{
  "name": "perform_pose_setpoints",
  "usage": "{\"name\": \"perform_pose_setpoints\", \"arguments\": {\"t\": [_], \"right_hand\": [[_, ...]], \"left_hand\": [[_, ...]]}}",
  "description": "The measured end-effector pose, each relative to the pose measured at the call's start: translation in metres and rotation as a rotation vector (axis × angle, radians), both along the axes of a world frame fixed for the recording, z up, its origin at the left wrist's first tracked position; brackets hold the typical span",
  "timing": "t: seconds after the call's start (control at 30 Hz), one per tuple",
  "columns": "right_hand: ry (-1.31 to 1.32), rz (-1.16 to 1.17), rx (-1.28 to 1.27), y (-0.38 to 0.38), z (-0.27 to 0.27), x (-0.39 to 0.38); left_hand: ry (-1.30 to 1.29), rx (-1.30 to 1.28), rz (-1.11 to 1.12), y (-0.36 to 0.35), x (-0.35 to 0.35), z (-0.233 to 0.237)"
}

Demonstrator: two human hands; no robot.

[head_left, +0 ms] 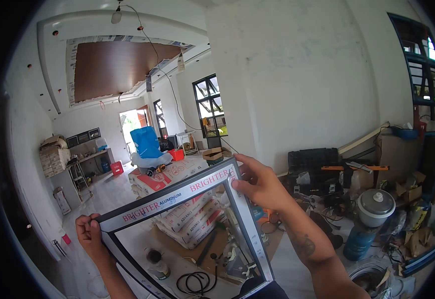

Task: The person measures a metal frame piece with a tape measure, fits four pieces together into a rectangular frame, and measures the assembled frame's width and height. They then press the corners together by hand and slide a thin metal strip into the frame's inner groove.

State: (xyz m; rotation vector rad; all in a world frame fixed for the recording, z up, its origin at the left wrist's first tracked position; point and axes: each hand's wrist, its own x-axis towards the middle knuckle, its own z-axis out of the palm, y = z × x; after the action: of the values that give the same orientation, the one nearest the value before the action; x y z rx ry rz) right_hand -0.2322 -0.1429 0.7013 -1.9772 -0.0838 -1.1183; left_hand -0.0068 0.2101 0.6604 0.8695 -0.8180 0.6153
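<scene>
A person's two bare hands hold a rectangular aluminum frame (163,199) between them, in front of the body. The left hand (91,238) is closed around the upper left corner; the right hand (260,183) grips the upper right corner, thumb on its face. The printed top rail slants upward from left to right. Stacked packs (191,225) show through the opening.
</scene>
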Motion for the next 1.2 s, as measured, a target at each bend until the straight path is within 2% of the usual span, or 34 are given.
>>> {"name": "perform_pose_setpoints", "arguments": {"t": [0.17, 0.23, 0.27, 0.33, 0.4, 0.47, 0.5, 0.57, 0.6, 0.63, 0.7, 0.77, 0.87, 1.0, 1.07, 1.2], "right_hand": [[-0.073, 0.066, -0.039, -0.003, -0.003, -0.015], [-0.084, 0.106, -0.008, -0.004, -0.006, -0.017], [-0.094, 0.143, 0.023, -0.004, -0.007, -0.018], [-0.122, 0.178, 0.033, -0.007, -0.011, -0.015], [-0.145, 0.217, 0.04, -0.001, -0.011, -0.012], [-0.232, 0.328, 0.093, 0.011, -0.006, -0.011], [-0.228, 0.351, 0.089, 0.016, -0.003, -0.009], [-0.228, 0.384, 0.113, 0.029, 0.002, -0.001], [-0.22, 0.411, 0.104, 0.038, 0.005, 0.003], [-0.208, 0.429, 0.126, 0.045, 0.008, 0.006], [-0.189, 0.463, 0.133, 0.049, 0.009, 0.009], [-0.176, 0.394, 0.123, 0.053, 0.007, 0.012], [-0.234, 0.415, 0.147, 0.06, 0.001, 0.012], [-0.228, 0.415, 0.171, 0.071, -0.003, 0.004], [-0.287, 0.402, 0.092, 0.077, -0.008, 0.0], [-0.326, 0.424, 0.066, 0.083, -0.018, -0.005]], "left_hand": [[0.01, 0.066, 0.038, -0.003, -0.017, 0.004], [-0.014, 0.105, 0.27, -0.007, -0.023, 0.005], [-0.016, 0.105, 0.274, -0.009, -0.029, 0.006], [-0.317, 0.396, 1.144, -0.024, -0.064, 0.023], [-0.47, 0.586, 1.419, -0.043, -0.107, 0.042], [-0.668, 0.712, 1.06, -0.064, -0.124, 0.055], [-0.713, 0.738, 0.964, -0.08, -0.135, 0.063], [-0.834, 0.791, 0.855, -0.106, -0.143, 0.083], [-0.901, 0.802, 0.877, -0.111, -0.142, 0.092], [-0.883, 0.804, 0.902, -0.116, -0.14, 0.099], [-0.791, 1.008, 0.818, -0.125, -0.136, 0.105], [-0.819, 0.987, 0.849, -0.118, -0.129, 0.104], [-0.832, 1.051, 0.933, -0.109, -0.128, 0.098], [-0.953, 0.883, 1.07, -0.103, -0.126, 0.088], [-1.01, 0.787, 1.14, -0.099, -0.128, 0.085], [-1.02, 0.771, 1.204, -0.088, -0.147, 0.081]]}}
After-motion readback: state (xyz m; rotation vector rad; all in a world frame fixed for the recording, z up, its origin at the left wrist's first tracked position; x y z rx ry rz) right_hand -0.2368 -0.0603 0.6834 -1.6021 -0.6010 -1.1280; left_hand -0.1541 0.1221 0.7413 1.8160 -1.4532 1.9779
